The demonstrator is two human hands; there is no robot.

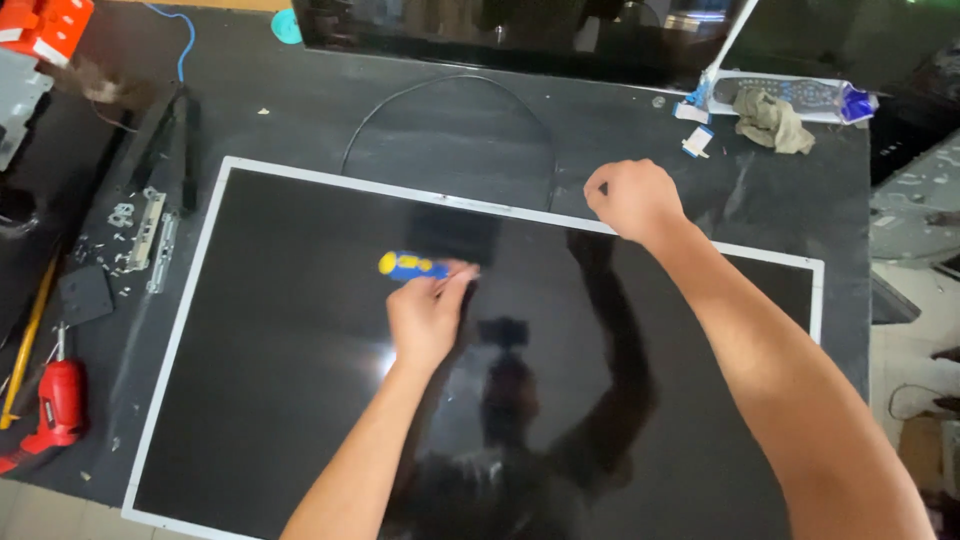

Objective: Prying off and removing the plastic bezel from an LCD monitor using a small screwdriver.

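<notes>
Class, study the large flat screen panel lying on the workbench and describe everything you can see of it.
The screen panel is a big rectangle of glossy black, glass-like surface with a thin pale frame. It lies flat, face up and slightly askew, on the dark workbench. Its surface mirrors the person's arms. The left hand, holding a blue and yellow tool handle, is over its middle; the right hand is at its far edge.

A large flat panel (300, 400) is lying across the middle of the surface (620, 140). A screwdriver (412, 266) is sitting above the panel's centre. A cordless drill (55, 405) is lying at lower left, brackets (145, 235) at left, a remote (785, 95) and rag (772, 122) at upper right, a cable (450, 85) behind the panel.
</notes>
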